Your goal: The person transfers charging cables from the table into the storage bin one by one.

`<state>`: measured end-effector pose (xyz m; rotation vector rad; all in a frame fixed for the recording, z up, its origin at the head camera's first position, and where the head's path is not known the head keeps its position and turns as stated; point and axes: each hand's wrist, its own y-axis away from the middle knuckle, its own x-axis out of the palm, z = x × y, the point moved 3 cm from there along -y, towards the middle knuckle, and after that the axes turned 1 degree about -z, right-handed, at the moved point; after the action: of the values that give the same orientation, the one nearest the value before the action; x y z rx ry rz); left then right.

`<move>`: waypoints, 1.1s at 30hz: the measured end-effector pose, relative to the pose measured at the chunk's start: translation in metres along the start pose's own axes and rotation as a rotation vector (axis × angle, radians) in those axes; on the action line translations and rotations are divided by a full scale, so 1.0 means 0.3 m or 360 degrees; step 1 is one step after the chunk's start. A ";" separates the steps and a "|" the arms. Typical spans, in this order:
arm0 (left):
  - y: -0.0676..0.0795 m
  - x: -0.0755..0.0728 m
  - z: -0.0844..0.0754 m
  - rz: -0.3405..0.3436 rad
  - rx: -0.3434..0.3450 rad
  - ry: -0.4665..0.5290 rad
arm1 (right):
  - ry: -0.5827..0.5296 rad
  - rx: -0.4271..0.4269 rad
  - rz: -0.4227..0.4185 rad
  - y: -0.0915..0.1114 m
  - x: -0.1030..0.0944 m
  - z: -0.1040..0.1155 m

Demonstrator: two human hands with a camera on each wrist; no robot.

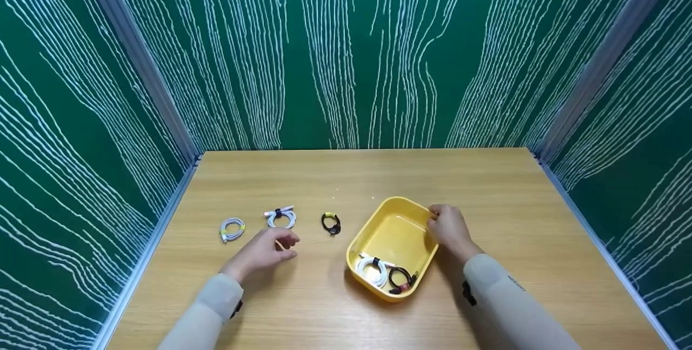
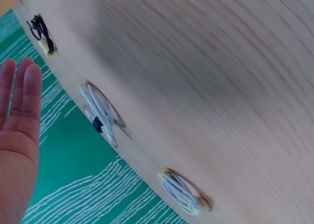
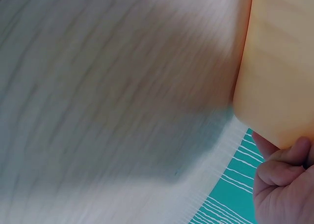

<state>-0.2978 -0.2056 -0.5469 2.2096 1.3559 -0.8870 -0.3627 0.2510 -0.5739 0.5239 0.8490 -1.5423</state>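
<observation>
My right hand [image 1: 450, 230] grips the right rim of a yellow plastic bin [image 1: 397, 220]; in the right wrist view its fingers curl at the bin's corner. Inside the bin lie a coiled white cable [image 1: 373, 274] with a black strap and a coiled black cable [image 1: 401, 281] with a red band. My left hand [image 1: 265, 252] hovers over the table holding nothing, its fingers loosely bent. Just beyond it rests a white cable coil [image 1: 281, 217] with a black strap. Left of that is a white coil [image 1: 232, 229] with yellow ties, and to the right a small black cable coil [image 1: 331, 223] with a yellow tie.
The wooden table [image 1: 303, 306] is bounded by green panels [image 1: 367, 68] with white wavy lines at the back and both sides. Metal posts [image 1: 146, 63] stand at the corners. Tiny white specks dot the tabletop behind the black coil.
</observation>
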 end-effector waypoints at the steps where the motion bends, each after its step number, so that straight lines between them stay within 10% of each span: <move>1: 0.004 -0.003 0.002 -0.0006 0.0007 -0.0001 | 0.0002 0.0001 -0.0002 0.001 0.000 0.000; 16: 0.057 -0.061 0.060 -0.0087 0.0032 -0.0055 | 0.0069 0.0003 0.0016 -0.001 -0.001 0.005; 33: 0.112 -0.114 0.110 -0.0117 -0.0300 -0.0089 | 0.0024 0.0035 0.0039 0.002 -0.002 0.007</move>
<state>-0.2890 -0.2633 -0.5467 1.9911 1.4395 -0.8045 -0.3616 0.2496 -0.5723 0.5605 0.8353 -1.5286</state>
